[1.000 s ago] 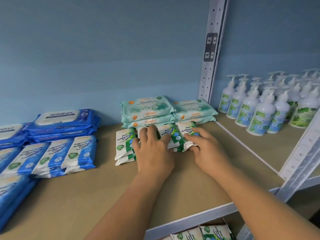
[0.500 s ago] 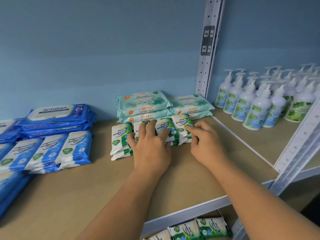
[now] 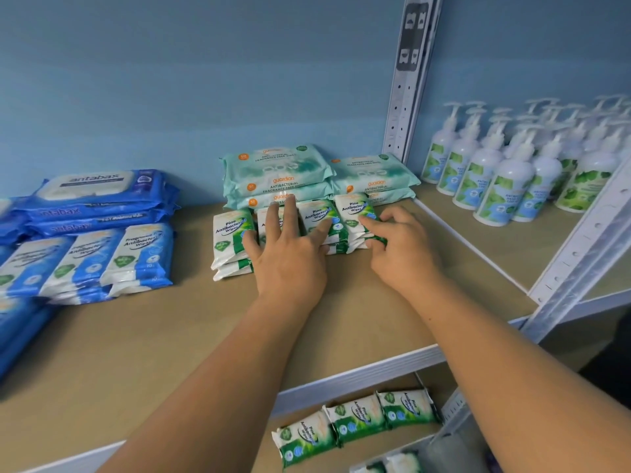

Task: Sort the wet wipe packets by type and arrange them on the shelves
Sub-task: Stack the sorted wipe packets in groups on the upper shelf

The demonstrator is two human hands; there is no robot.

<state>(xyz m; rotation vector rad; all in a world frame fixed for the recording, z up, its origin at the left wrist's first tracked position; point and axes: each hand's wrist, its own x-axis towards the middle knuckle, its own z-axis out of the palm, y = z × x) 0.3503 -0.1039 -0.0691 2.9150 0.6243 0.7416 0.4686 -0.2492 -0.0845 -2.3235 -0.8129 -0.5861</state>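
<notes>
1. Lower shelf: three pine packs (image 3: 355,425) in a row, just under the metal front lip (image 3: 358,372).
2. Top board (image 3: 143,336): wide bare strip btwn lip and stacks.
3. L hand (image 3: 290,264) flat, fingers spread straight, pressing the pine wipe packets (image 3: 232,233). R hand (image 3: 399,247) pinches the right-end packet's near corner, index + thumb.
4. Blue packets (image 3: 136,254) apart at left, gap btwn.
5. Teal guardian packs (image 3: 276,172) touching behind; pump bottles (image 3: 505,179) past the upright post (image 3: 409,80).

pine packets (image 3: 234,233): glossy plastic | shelf (image 3: 153,336): matt board
</notes>
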